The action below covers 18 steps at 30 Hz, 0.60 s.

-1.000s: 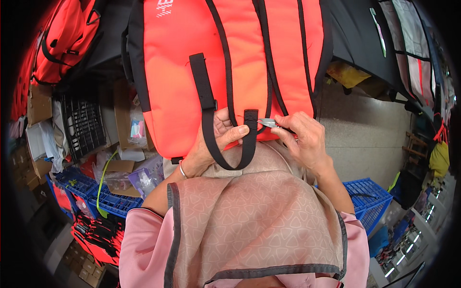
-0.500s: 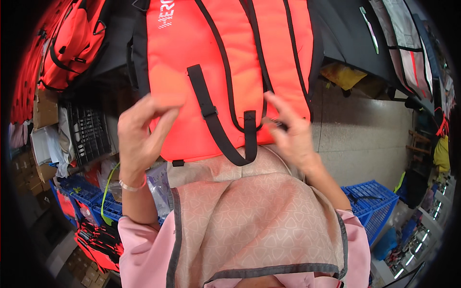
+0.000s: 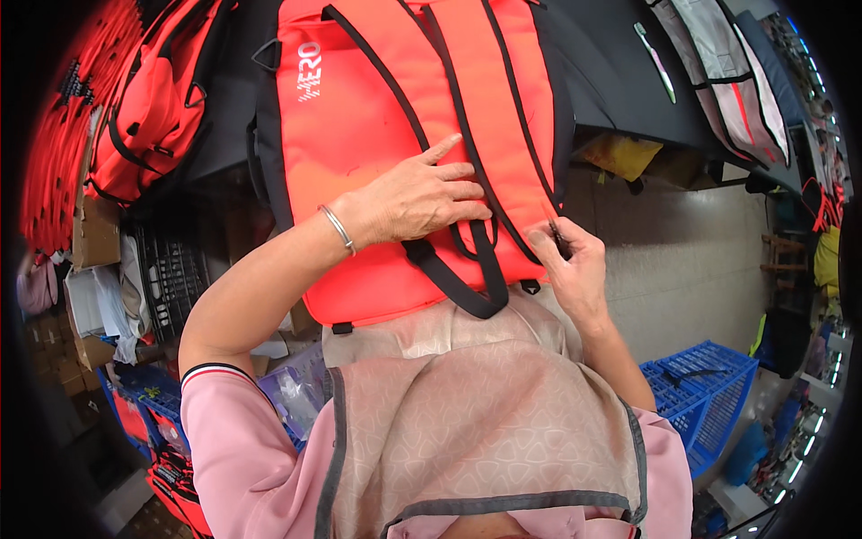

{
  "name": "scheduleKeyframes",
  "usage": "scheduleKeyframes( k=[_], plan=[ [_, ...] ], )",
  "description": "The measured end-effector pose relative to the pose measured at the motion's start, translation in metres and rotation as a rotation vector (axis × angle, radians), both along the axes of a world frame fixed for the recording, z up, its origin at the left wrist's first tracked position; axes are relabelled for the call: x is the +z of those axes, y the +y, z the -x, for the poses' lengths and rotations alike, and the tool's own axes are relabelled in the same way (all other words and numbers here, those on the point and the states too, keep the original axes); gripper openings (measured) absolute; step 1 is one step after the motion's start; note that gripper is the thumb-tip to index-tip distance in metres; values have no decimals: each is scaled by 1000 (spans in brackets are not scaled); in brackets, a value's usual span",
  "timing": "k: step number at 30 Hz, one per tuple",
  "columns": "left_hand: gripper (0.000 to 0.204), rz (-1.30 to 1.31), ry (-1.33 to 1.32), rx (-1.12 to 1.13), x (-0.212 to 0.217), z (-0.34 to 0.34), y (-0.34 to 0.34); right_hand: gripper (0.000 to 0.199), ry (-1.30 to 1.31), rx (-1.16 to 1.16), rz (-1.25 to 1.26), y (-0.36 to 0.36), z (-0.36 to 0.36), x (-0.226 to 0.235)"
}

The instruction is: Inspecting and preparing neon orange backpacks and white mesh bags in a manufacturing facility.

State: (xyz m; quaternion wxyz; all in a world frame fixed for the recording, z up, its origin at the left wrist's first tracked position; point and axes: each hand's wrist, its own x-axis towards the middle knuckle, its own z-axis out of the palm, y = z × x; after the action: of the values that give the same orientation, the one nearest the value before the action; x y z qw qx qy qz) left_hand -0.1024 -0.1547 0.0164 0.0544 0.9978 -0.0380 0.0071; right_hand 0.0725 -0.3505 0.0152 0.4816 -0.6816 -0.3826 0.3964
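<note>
A bright orange-red backpack (image 3: pixel 350 162) with black side panels lies in front of me, its padded shoulder straps (image 3: pixel 485 117) facing up. Spread across those straps, my left hand (image 3: pixel 417 199) lies flat with its fingers stretched out. A black webbing strap (image 3: pixel 460 289) with a buckle loops out below that hand over the bag's lower edge. At the right lower side of the bag, my right hand (image 3: pixel 575 265) is closed round a small dark tool (image 3: pixel 560 241), mostly hidden by the fingers; its exact kind is unclear. The fingertips are at the right strap's edge.
Another orange-red backpack (image 3: pixel 148 126) stands at the far left beside stacked red pieces (image 3: pixel 58 171). A toothbrush (image 3: pixel 655 63) lies on the dark table (image 3: pixel 602 85) at the right, near grey fabric pieces (image 3: pixel 718 81). Blue plastic crates (image 3: pixel 705 386) stand low on both sides.
My left hand has come down rightward onto the straps and flattened out. The right hand has moved slightly right and down to the bag's edge, its fingers drawn closer together.
</note>
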Motion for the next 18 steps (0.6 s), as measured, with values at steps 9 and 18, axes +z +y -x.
scheduleKeyframes(
  k=[9,18],
  plan=[
    [26,745,-111,524,32,-7,1,45,-467,-109,-435,61,-2,27],
    [28,1261,-242,619,36,21,-4,28,696,199,7,115,3,0]
  ],
)
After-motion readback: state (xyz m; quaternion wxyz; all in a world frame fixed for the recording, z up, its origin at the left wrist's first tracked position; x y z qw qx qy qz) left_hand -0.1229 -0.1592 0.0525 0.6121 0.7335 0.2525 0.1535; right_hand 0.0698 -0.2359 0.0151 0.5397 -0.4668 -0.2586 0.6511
